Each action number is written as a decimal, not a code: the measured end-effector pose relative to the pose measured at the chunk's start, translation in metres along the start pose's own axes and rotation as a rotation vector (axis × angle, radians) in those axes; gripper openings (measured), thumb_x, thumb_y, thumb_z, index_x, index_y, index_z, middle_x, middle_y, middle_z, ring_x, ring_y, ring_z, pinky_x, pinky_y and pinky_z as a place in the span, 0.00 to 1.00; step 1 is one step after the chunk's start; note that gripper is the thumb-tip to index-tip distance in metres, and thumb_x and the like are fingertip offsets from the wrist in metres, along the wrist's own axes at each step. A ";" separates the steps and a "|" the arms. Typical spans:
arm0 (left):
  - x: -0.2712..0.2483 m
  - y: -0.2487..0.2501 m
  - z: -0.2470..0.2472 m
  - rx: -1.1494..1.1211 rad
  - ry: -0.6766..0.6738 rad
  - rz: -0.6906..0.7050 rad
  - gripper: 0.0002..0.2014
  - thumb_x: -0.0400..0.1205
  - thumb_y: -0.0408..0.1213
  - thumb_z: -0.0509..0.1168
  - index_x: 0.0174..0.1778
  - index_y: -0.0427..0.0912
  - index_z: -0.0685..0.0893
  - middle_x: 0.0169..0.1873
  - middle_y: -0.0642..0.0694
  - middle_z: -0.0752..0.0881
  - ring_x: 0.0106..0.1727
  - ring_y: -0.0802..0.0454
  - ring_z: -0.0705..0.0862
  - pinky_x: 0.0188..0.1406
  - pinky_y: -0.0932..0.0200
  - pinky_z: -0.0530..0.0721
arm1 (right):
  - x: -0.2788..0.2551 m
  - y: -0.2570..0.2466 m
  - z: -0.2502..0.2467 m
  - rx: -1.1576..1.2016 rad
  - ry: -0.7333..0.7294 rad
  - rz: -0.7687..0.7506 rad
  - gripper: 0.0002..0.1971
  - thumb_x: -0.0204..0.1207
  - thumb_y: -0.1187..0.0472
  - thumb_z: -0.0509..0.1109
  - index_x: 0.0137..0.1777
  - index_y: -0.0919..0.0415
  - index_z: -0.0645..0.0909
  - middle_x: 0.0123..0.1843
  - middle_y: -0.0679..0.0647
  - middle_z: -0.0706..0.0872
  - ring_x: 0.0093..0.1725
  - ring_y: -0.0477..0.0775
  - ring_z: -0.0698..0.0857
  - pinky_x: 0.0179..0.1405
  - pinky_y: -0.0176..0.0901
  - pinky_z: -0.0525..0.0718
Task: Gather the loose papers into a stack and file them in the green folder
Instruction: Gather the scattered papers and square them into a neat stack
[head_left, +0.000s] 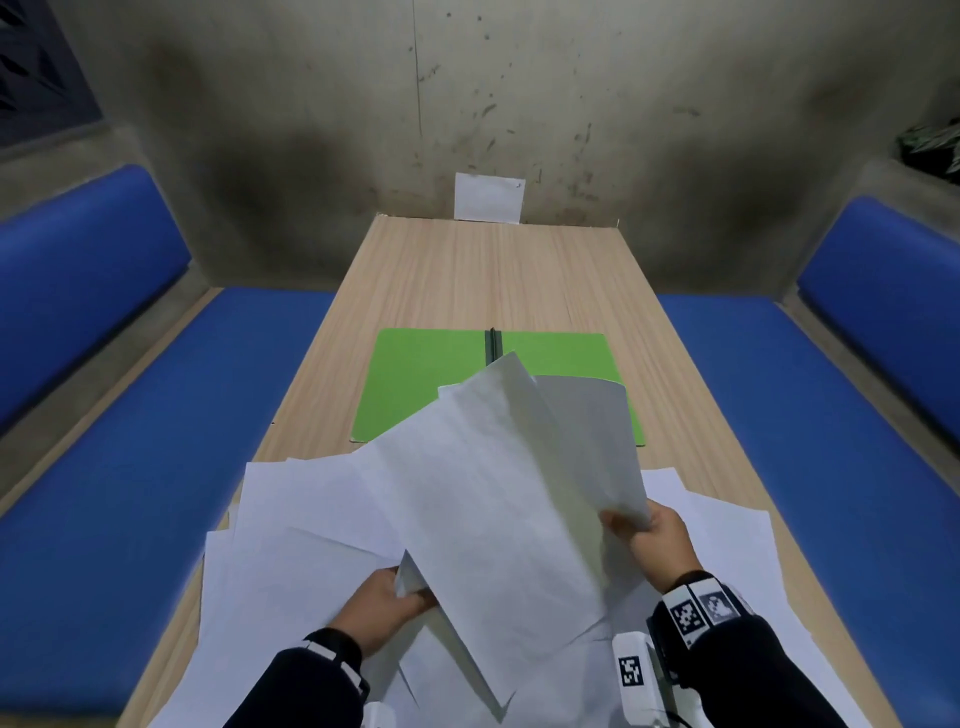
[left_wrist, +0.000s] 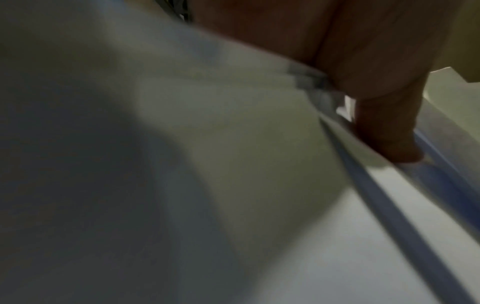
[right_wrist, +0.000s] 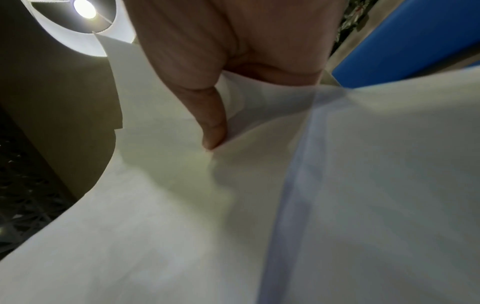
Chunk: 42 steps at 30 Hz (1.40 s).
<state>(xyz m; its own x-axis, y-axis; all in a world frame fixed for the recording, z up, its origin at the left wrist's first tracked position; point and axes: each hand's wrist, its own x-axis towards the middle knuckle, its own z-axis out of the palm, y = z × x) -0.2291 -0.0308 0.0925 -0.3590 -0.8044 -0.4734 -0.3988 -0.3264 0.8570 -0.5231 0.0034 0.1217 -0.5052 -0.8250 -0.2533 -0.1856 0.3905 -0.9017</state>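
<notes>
**Two hands, one lifted bundle**

Left hand pinches the lifted sheets at their near corner; right hand has its grip curled on their right edge; more loose papers, too overlapped to count, cover the near table; one green folder lies open beyond.

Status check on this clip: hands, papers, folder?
Left hand and right hand both grip lifted sheets. More loose papers spread on table. Green folder open, unfilled, unobstructed.
</notes>
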 end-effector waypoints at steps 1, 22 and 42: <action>0.000 0.002 0.000 0.007 -0.004 0.005 0.08 0.72 0.43 0.74 0.45 0.48 0.88 0.37 0.59 0.93 0.44 0.61 0.90 0.42 0.68 0.83 | -0.001 -0.001 -0.001 0.011 0.009 -0.003 0.14 0.73 0.70 0.71 0.28 0.53 0.79 0.26 0.47 0.83 0.31 0.48 0.78 0.30 0.39 0.75; -0.002 0.015 -0.005 0.066 0.003 0.044 0.08 0.79 0.45 0.65 0.39 0.47 0.85 0.29 0.53 0.88 0.29 0.62 0.86 0.29 0.72 0.80 | 0.002 0.012 -0.020 0.096 0.063 0.103 0.10 0.78 0.64 0.64 0.55 0.68 0.82 0.49 0.64 0.85 0.51 0.62 0.83 0.56 0.51 0.80; -0.004 0.020 -0.017 -0.120 -0.010 0.042 0.44 0.34 0.65 0.80 0.39 0.36 0.88 0.30 0.43 0.92 0.32 0.50 0.90 0.33 0.63 0.85 | 0.005 -0.002 -0.032 0.257 -0.088 0.158 0.05 0.74 0.63 0.70 0.50 0.59 0.81 0.45 0.56 0.88 0.46 0.57 0.86 0.43 0.46 0.83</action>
<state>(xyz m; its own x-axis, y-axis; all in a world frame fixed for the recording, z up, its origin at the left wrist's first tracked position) -0.2212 -0.0423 0.1154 -0.3816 -0.8137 -0.4385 -0.2796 -0.3506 0.8938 -0.5524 0.0120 0.1335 -0.4338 -0.7988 -0.4168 0.1146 0.4099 -0.9049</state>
